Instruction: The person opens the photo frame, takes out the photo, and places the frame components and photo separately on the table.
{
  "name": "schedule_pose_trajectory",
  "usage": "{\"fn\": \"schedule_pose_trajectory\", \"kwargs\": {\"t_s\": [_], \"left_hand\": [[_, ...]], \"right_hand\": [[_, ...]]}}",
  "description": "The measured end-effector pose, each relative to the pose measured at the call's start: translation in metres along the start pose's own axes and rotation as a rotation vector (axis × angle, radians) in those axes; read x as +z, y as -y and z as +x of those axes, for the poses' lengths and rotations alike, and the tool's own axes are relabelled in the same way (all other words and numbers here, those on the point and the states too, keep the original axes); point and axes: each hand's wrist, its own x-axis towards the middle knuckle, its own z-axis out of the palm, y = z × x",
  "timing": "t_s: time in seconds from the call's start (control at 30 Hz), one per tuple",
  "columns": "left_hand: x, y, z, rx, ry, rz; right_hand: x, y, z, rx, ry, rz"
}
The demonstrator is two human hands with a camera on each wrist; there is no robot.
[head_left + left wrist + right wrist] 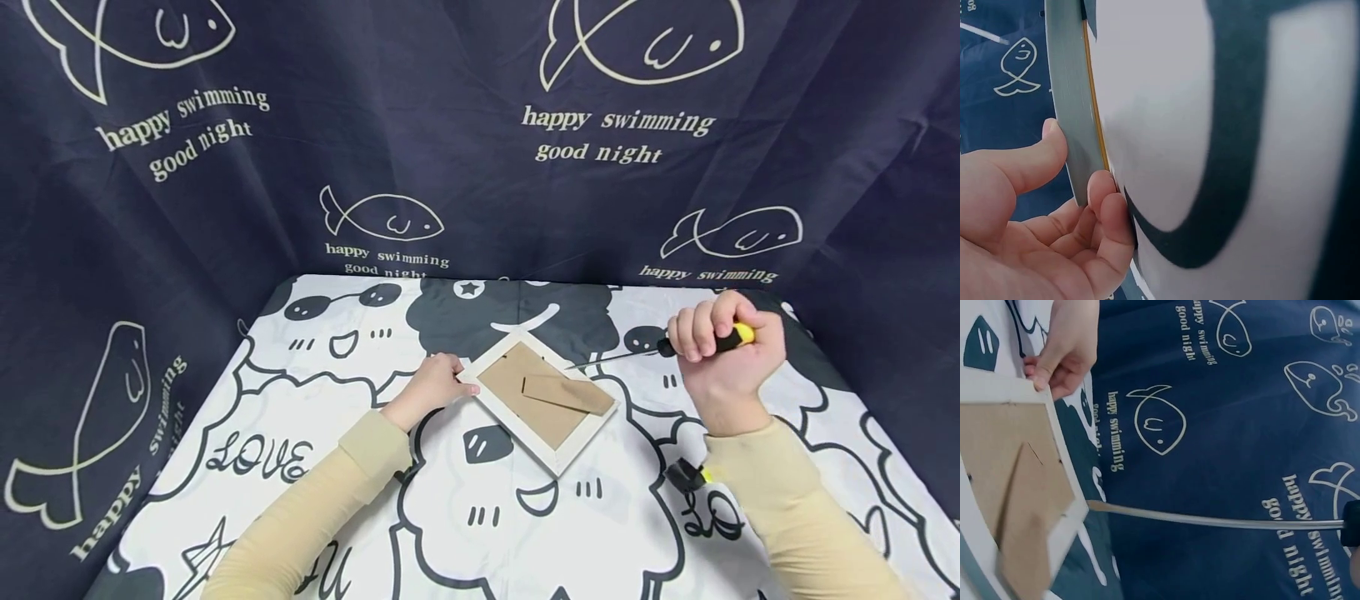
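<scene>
A white-rimmed picture frame [514, 419] is turned back side up, its brown backing board [543, 419] showing, with a stand flap [566, 393] attached. My left hand [427, 390] pinches the frame's left corner, thumb on the back and fingers beneath, as the left wrist view shows. In my right hand [727, 354] I grip the black and yellow handle of a screwdriver [1222, 520]. Its long metal shaft points left, and the tip sits right at the frame's rim near the upper right side. Small dark tabs [1060, 461] show along the inner rim.
A black and yellow object [684, 475] lies on the table, partly hidden by my right forearm. The table is covered by a black and white cartoon cloth [285, 425]. Dark blue curtains [480, 150] with fish prints hang behind and at both sides.
</scene>
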Motion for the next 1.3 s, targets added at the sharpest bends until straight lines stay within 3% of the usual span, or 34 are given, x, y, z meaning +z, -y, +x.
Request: {"fn": "schedule_pose_trajectory", "kwargs": {"t_s": [0.2, 0.67, 0.9, 1.3], "left_hand": [[0.002, 0.001, 0.002, -0.008, -0.002, -0.011], [-0.003, -0.006, 0.001, 0.033, -0.016, 0.031], [-0.002, -0.009, 0.004, -0.021, 0.016, 0.019], [-0.001, -0.008, 0.005, -0.013, 0.032, 0.0]], "right_hand": [[-0.015, -0.018, -0.009, -0.077, 0.008, 0.014], [-0.03, -0.063, -0.017, -0.187, 0.183, -0.071], [-0.034, -0.079, -0.016, -0.193, 0.231, -0.112], [-0.038, -0.094, -0.016, -0.223, 0.256, -0.141]]}}
